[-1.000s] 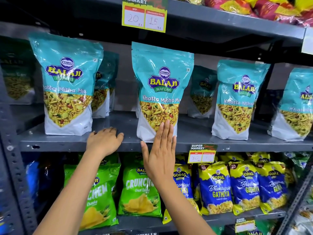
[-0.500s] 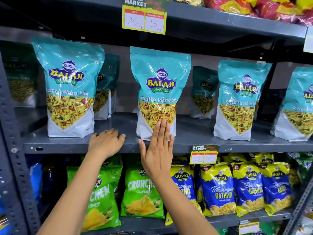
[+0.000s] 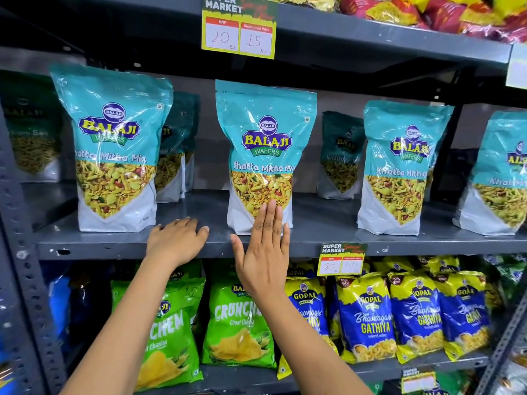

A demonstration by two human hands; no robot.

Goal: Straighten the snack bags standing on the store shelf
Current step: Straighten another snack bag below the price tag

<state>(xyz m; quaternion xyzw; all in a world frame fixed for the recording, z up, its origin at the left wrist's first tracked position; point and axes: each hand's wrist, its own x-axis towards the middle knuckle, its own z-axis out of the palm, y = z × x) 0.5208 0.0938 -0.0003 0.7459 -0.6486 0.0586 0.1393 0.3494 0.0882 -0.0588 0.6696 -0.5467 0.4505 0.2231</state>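
Snack bags in teal stand in a row on the grey shelf [image 3: 313,223], and the middle bag [image 3: 265,155] stands upright near its front edge. Right hand [image 3: 263,252] is flat, fingers together and straight, with the fingertips [image 3: 271,209] laid on the lower front of this bag. Left hand [image 3: 176,240] rests palm down on the shelf edge, just left of the middle bag, fingers loosely spread, holding nothing.

Supermarket: price tags [image 3: 239,35], stocked shelves [image 3: 313,243].
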